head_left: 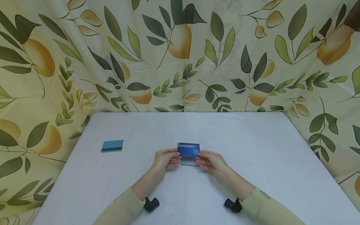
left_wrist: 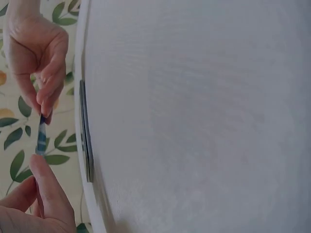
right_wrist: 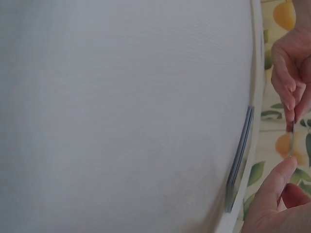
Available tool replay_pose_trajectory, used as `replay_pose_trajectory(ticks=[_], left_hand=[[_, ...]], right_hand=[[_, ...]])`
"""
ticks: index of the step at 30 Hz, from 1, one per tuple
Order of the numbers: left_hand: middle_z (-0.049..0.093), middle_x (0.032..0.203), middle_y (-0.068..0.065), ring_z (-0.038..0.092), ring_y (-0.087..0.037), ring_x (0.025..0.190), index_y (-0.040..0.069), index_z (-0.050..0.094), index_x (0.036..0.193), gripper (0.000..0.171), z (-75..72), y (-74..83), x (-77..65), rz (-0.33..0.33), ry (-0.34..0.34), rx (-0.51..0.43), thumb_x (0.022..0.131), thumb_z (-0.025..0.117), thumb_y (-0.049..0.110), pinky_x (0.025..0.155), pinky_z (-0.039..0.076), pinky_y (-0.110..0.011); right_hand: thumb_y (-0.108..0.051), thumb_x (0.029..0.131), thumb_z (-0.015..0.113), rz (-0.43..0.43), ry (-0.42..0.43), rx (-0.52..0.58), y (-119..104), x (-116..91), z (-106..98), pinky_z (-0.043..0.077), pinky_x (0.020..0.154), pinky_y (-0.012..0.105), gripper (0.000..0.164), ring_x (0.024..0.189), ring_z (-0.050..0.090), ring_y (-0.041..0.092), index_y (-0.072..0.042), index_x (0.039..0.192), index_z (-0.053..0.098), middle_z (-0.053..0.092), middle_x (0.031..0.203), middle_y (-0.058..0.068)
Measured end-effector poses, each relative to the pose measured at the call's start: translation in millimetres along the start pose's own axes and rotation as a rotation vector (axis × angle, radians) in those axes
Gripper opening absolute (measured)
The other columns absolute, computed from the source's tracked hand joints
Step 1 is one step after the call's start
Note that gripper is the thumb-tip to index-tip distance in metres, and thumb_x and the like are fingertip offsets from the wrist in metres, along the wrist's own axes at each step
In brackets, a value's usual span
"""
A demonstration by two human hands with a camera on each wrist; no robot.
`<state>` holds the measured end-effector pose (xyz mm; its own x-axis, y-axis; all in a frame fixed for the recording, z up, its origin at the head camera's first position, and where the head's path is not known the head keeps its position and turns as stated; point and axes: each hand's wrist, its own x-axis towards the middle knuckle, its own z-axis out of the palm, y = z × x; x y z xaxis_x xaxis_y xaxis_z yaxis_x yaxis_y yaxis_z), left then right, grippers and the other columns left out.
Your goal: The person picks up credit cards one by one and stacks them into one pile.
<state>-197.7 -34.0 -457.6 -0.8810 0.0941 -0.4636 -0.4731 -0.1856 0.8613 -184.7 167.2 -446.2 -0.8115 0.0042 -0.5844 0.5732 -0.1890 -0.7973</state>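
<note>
Both hands hold one blue plastic card (head_left: 188, 150) with a pale stripe near its top edge. My left hand (head_left: 165, 159) pinches its left end between thumb and fingers, and my right hand (head_left: 212, 161) pinches the right end. In the left wrist view the card (left_wrist: 42, 137) appears nearly edge-on between the fingertips. Beneath it lies a small stack of cards (head_left: 189, 163) on the table, partly hidden by the held card. From the side, in the right wrist view, the stack (right_wrist: 239, 160) shows several thin layers.
A teal card (head_left: 112, 146) with a dark stripe lies on the white-covered table (head_left: 225, 131), to the left of the hands. A curtain (head_left: 180, 78) printed with fruit and leaves hangs behind the table's far edge. Black wrist devices (head_left: 151, 204) sit at both sleeves.
</note>
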Motion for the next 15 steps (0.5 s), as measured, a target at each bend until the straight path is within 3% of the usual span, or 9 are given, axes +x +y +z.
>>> replay_pose_trajectory(ticks=[15], left_hand=[[0.069,0.078,-0.012,0.067,-0.015,0.06,-0.002,0.063,0.109,0.029,9.5,-11.0,1.7,-0.029,-0.019,0.051,0.08,0.066,0.003,0.055,0.057,-0.028]], right_hand=[[-0.013,0.088,0.06,0.023,0.006,-0.019,8,-5,-14,0.057,0.063,0.026,0.039,0.067,0.068,0.014,0.004,0.122,0.05,0.069,0.074,0.004]])
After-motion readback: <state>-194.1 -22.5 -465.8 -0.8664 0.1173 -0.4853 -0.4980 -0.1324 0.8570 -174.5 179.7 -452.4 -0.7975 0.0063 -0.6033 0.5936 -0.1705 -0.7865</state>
